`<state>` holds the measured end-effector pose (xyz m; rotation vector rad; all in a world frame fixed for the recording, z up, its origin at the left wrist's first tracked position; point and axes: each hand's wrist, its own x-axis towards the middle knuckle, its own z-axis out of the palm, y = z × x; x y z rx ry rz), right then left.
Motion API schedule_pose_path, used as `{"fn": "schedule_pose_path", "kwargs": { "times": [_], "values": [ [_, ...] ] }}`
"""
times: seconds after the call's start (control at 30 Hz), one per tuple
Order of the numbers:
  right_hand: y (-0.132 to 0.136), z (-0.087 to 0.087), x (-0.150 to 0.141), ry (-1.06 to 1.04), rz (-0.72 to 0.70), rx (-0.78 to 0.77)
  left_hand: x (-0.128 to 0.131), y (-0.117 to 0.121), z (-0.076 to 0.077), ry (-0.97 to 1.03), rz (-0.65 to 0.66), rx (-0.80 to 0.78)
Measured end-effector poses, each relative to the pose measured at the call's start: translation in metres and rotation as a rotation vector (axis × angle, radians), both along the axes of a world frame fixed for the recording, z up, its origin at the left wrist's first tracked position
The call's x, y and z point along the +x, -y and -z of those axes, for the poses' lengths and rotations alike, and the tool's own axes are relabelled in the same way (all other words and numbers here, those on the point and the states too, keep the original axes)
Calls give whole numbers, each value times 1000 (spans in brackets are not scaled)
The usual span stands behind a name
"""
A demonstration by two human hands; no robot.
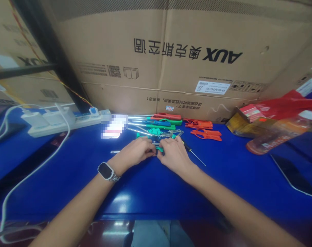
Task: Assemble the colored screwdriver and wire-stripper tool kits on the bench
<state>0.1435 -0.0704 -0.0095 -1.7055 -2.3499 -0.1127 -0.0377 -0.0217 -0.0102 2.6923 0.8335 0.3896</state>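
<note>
Steadying small work between curled fingertips

The green plastic piece (159, 149) sits at twelve o'clock from the wearer, between left hand (139, 151) and right hand (173, 154). Both curl nearly closed; their exact hold is hidden. Close, light fingertip support would suit it. From it, a metal rod (115, 152) lies at nine o'clock, a screwdriver (197, 158) past three.

Bottle (279, 136) right of tools (168, 118), power strip (49, 127) at left, cardboard box (156, 61) behind

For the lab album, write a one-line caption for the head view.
Two hands meet over small green parts on a blue table, orange pieces lying beyond.
</note>
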Motion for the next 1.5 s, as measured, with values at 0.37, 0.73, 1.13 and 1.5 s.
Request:
{"fn": "schedule_pose_path", "kwargs": {
  "times": [0.37, 0.73, 1.13, 1.5],
  "values": [
    [0, -8, -10, 89, 36, -68, 0, -1, 0, -51, -30, 25],
    [5, -4, -6, 99, 34, -58, -2, -1, 1, -31, -30, 9],
    [9, 4, -3, 55, 10, -45, 2, 0, -2, -66, -66, 105],
    [10, 9, 20, -370, -58, -235, 6, 3, 5, -101, 46, 186]
  ]
}}
